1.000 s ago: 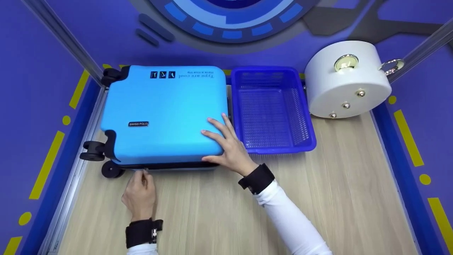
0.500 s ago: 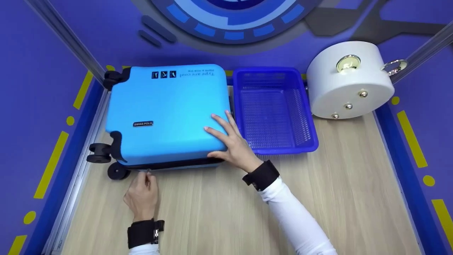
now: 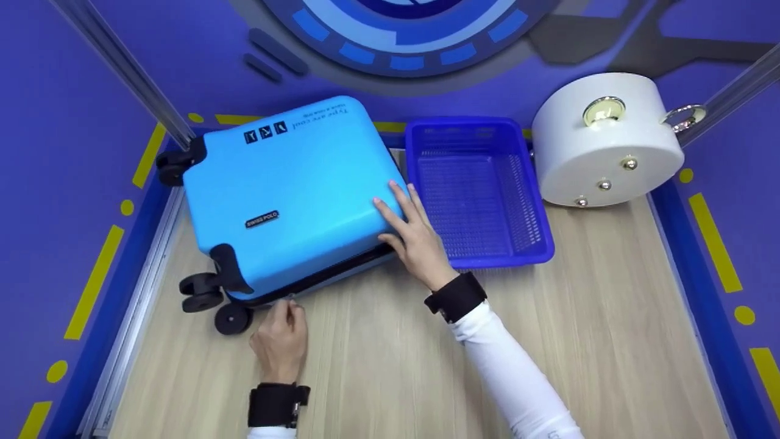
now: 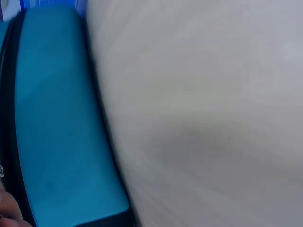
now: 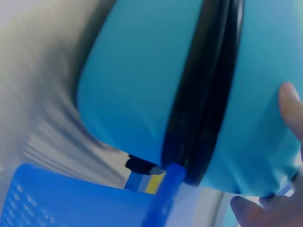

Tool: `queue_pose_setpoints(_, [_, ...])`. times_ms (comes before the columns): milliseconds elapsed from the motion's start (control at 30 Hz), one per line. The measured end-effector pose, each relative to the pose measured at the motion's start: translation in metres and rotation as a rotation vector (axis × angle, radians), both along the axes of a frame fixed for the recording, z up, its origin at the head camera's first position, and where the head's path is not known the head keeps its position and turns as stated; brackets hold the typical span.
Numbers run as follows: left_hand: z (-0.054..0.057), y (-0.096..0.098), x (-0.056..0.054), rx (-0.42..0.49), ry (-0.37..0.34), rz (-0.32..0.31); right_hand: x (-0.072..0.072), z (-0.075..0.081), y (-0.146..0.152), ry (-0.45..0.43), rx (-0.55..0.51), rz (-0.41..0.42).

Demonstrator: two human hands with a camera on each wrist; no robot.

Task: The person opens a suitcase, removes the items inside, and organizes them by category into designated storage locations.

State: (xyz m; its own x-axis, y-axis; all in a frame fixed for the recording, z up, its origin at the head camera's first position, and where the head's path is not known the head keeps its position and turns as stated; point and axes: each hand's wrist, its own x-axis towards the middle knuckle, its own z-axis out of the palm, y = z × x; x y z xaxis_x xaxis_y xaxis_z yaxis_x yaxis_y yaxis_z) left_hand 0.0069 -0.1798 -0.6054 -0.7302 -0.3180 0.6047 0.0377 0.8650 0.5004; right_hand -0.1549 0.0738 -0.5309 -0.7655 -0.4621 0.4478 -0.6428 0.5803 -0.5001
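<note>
A light blue hard-shell suitcase [image 3: 292,183] lies flat and at a slant, its black wheels [image 3: 233,318] to the left. Along its near side runs a black zipper band [image 3: 332,272], also seen in the right wrist view as a dark zipper band [image 5: 203,94]. My left hand [image 3: 280,339] has curled fingers at this band and pinches a small metal zipper pull [image 3: 292,297]. On the suitcase's near right corner rests my right hand [image 3: 420,247], fingers spread and fairly straight. The left wrist view shows mostly the suitcase's lower shell [image 4: 61,118] and the floor.
A blue plastic basket [image 3: 545,244] stands just right of the suitcase, close to my right hand. Further right is a white drum-shaped case [image 3: 603,140] with gold studs. Blue walls [image 3: 61,152] bound the left, back and right of the wood-look floor [image 3: 390,366].
The suitcase has turned, its wheeled near corner swinging toward me and to the right. My left hand has moved right along with the zipper side. My right hand has shifted slightly right and away from me.
</note>
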Motion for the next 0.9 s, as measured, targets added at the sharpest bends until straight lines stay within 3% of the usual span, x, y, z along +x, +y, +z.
queue_pose_setpoints(267, [0.003,0.039,-0.007,0.056,-0.049,-0.079,-0.009,0.0,0.002,-0.053,0.066,-0.169])
queue_pose_setpoints(533, [0.002,0.052,-0.008,0.106,-0.117,-0.105,-0.014,0.007,0.0,-0.121,0.135,-0.182])
queue_pose_setpoints(667, [0.0,0.05,-0.005,0.118,-0.126,-0.1,-0.005,0.014,-0.011,-0.051,0.161,-0.158])
queue_pose_setpoints(900, [0.0,0.047,-0.007,0.099,-0.124,-0.114,0.024,0.024,-0.061,0.118,0.305,0.076])
